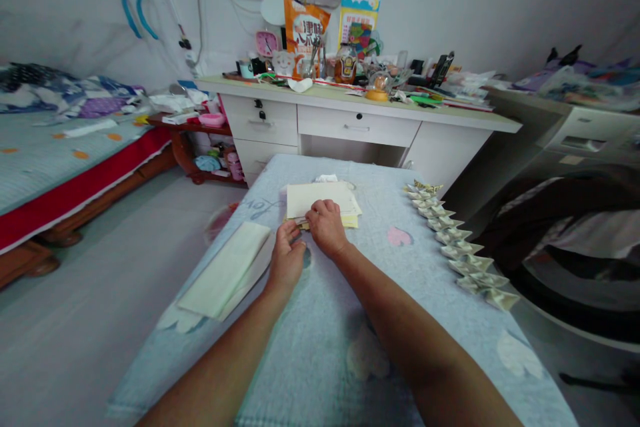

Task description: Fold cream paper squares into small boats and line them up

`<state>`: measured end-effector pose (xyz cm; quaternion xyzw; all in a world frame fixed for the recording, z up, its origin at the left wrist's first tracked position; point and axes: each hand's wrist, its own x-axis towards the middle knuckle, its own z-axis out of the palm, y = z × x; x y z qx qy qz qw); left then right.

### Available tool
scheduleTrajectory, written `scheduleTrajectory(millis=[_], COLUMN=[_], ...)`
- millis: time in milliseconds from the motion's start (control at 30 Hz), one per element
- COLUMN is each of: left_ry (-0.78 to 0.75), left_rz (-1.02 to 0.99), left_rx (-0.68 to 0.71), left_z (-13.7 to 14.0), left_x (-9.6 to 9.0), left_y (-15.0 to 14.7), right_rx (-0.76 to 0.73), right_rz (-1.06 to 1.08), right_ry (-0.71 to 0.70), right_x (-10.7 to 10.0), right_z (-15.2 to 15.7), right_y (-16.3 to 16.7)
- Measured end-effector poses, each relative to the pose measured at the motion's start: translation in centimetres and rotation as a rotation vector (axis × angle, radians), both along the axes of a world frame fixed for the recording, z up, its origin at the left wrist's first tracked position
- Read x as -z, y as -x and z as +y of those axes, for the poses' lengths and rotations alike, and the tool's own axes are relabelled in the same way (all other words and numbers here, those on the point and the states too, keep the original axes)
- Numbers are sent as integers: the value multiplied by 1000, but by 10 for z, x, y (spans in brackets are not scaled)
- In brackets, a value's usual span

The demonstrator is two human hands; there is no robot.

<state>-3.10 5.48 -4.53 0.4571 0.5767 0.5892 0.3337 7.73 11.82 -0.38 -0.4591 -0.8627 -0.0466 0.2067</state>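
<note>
A stack of cream and pale yellow paper sheets (320, 197) lies toward the far end of the cloth-covered table. My right hand (326, 225) reaches over its near edge, fingers curled and pinching at a folded piece of paper. Close beside it on the left, my left hand (287, 253) has its fingertips at the same paper edge, with the thumb nearer to me. Most of the small folded piece is hidden by my fingers. To the left rests a folded stack of pale paper (227, 267). Along the right edge stands a row of folded paper boats (457, 243).
The table (300, 373) wears a light blue cloth with heart patterns. Beyond it stands a white desk (357, 123) crowded with jars, a clock and a snack bag. A washing machine (585, 140) is at the right, a bed (75, 147) at the left.
</note>
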Motion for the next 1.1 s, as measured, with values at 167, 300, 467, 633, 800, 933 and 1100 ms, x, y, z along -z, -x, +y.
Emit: scheduleTrajectory(millis=[167,300,467,633,800,933,1100], left_ry=[9,-2,12,35,24,20,25], left_rz=[-34,-31,-84,-103,-77,-70,-95], left_rx=[26,35,21,50,79,88,105], left_z=[3,5,7,8,9,9,7], left_x=[-1,0,0,-1,-1,-2,-4], left_y=[0,2,2,1,1,1,1], right_rx=[6,-4,-9,-6,7,-11,4], right_rz=[3,-1,10,47,16,-29,14], right_ry=[-37,-37,-55,-68,-97,-112,-80], right_x=[2,5,8,8,6,7,8], right_z=[-2,-3,-6,-7,-8,-7,-2], right_y=[-2,-4,-6,-7,-7,-5,-1])
